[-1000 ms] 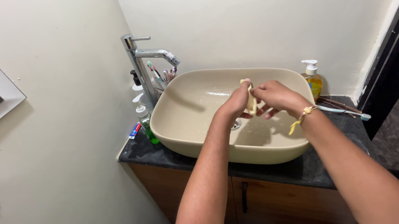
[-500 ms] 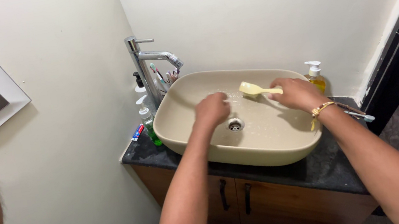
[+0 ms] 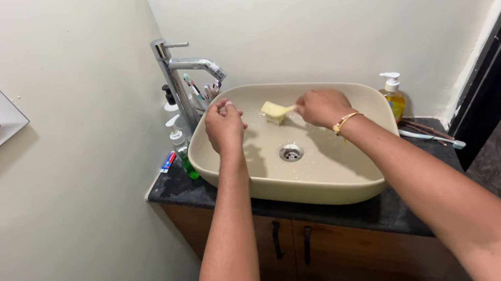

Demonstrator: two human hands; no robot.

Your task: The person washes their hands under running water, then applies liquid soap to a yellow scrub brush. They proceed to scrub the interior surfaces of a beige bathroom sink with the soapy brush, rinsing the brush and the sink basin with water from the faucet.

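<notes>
Scrubbing near the middle of the frame now, the right hand [image 3: 321, 107] has its fingers gripping the pale yellow brush [image 3: 276, 112], moved deeper into the beige basin [image 3: 340, 179], while the left hand [image 3: 224, 126], loosely clenched, has lifted toward the tap [image 3: 180, 70].

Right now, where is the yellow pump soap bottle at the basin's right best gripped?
Grip the yellow soap bottle round its body, below the white pump, coming from the front right: it stands upright, with the basin at its left and the wall behind.
</notes>
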